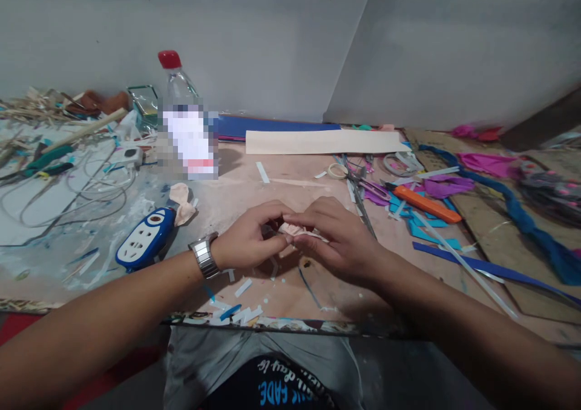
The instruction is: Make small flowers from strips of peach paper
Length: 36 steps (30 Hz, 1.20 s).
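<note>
Over the front middle of the table, my left hand (256, 233) and my right hand (338, 237) meet fingertip to fingertip. Between them they pinch a small peach-coloured gathered strip (297, 231), which looks like crepe paper or thin cloth. Fingers cover much of it. A silver watch is on my left wrist. Left of that wrist, a peach bow-shaped piece (182, 204) lies beside a blue and white power socket (146, 237). Small white paper scraps (243, 287) are scattered below my hands.
Toward the wall stand a red-capped bottle (170, 60) and a long cream strip (318, 142). An orange utility knife (426, 204), scissors (356, 180) and coloured scraps lie to the right. Green-handled pliers (48, 160) and a white cable (97, 198) are on the left.
</note>
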Available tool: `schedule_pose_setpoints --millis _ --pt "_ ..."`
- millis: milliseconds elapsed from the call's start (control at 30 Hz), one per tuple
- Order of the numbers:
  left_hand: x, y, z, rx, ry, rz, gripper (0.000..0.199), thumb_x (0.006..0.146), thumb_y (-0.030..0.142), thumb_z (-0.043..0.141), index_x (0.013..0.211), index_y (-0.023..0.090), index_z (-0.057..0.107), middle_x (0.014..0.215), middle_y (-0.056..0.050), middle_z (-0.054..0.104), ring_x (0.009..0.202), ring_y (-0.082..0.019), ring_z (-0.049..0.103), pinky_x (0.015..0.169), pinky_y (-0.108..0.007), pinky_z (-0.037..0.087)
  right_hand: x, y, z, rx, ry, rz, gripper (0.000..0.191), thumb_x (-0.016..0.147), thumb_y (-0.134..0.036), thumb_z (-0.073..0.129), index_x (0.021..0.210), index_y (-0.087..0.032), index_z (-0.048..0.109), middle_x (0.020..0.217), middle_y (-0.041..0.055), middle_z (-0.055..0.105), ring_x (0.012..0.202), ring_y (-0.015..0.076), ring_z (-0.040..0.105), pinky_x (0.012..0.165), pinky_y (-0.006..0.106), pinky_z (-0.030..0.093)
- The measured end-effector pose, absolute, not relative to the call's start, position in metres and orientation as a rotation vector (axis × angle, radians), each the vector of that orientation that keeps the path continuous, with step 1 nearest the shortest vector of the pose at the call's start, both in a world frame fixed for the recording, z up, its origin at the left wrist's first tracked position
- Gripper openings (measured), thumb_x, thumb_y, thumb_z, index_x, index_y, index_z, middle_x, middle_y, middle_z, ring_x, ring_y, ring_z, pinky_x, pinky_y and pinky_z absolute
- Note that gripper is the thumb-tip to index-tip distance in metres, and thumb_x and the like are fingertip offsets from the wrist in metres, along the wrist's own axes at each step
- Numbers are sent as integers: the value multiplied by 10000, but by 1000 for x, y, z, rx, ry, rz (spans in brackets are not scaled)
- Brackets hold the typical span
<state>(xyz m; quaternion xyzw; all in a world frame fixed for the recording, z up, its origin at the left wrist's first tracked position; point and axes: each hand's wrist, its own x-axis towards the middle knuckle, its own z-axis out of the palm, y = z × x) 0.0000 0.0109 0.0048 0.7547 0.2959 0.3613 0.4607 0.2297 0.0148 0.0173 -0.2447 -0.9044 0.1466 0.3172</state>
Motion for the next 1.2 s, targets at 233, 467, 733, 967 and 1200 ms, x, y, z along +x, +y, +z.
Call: schedule_pose_setpoints --millis 233,467,733,967,1200 --pt "-2 13 6 1911 700 891 176 895 199 641 1061 159 684 1019 -68 654 948 -188 618 871 -349 502 230 15 18 -674 -2365 411 210 1028 -305 684 1217 -215 693 985 60 715 917 222 634 840 384 448" --pt "2 11 0 1756 855 877 231 919 313 714 1090 158 706 1035 -78 714 888 -168 643 805 -320 517 229 17 18 -674 -2363 438 117 1041 -235 636 1002 -201 740 934 64 703 912 217 625 815 360 484" --pt "1 9 2 1958 915 865 289 924 234 665 1205 176 631 1082 -81 724 956 -205 660 882 -376 525 231 25 13 -761 -2349 466 80 1000 -194 679 1031 -207 751 956 64 743 934 223 680 839 367 528" --pt "-2 11 0 2279 928 752 456 914 387 730 1288 165 593 1224 -141 699 1114 -300 621 999 -470 474 232 24 16 -920 -2412 546 210 892 -235 810 1055 -191 684 995 65 709 935 234 661 822 345 493" --pt "0 13 0 2337 934 645 349 890 402 738 1120 161 636 1025 -97 690 976 -283 597 930 -445 447 232 17 20 -1108 -2523 666 290 901 -351 809 1117 -199 691 969 48 728 826 203 650 705 293 441"
